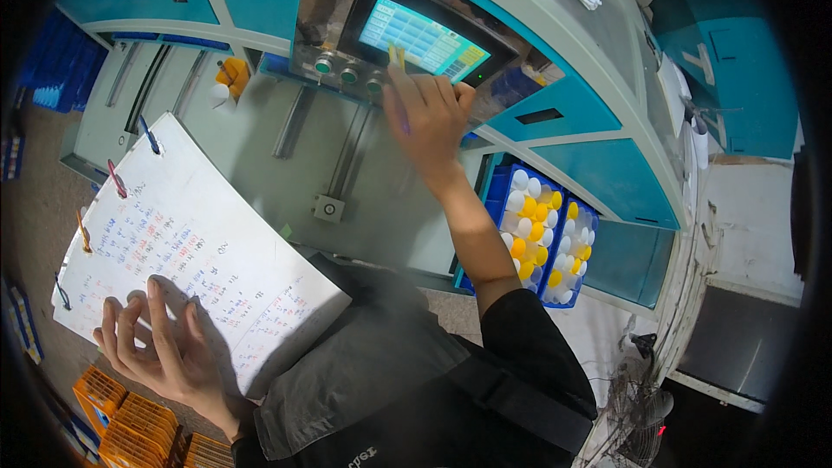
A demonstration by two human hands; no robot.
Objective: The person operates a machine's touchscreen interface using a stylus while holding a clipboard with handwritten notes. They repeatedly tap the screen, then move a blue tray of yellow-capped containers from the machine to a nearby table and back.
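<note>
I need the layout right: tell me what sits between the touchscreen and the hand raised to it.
In the head view the right hand holds a yellow pen against the touchscreen; three round knobs sit just below.

Head cam, fisheye, looks down, close on hands, machine panel (416,35).

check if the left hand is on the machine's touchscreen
No, the left hand lies flat on the handwritten sheet, while the right hand reaches up to the touchscreen.
</note>
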